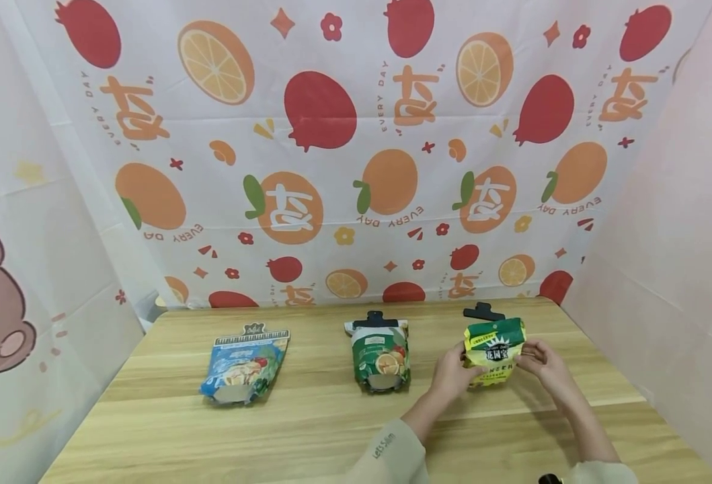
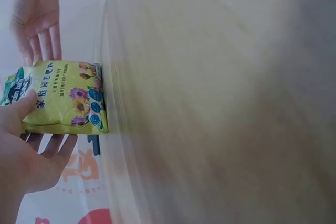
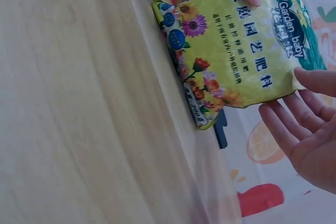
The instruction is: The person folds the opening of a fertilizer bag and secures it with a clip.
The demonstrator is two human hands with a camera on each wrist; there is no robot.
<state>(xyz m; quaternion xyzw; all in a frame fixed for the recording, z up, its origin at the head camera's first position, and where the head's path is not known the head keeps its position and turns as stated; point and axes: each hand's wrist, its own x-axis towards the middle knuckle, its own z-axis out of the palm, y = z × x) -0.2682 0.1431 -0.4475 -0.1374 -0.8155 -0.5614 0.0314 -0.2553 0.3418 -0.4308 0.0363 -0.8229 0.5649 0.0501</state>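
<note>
A yellow-and-green fertilizer bag (image 1: 496, 336) is held between both hands at the right of the table, its printed front facing me in the head view. The left hand (image 1: 452, 373) grips its left edge, thumb on the front and fingers behind, as the left wrist view shows on the bag (image 2: 63, 95). At the opposite edge, the right hand (image 3: 315, 140) pinches the bag (image 3: 226, 45) with its thumb in front and fingers behind. Just beyond the bag, a black clip (image 1: 483, 312) lies on the table, partly hidden in both wrist views.
In the middle of the table (image 1: 307, 444) stands a green bag (image 1: 368, 353) with a black clip (image 1: 375, 320) along its top. Farther left lies a blue bag (image 1: 241, 368) with a decorated clip (image 1: 254, 335). A printed curtain (image 1: 343, 188) hangs behind the table.
</note>
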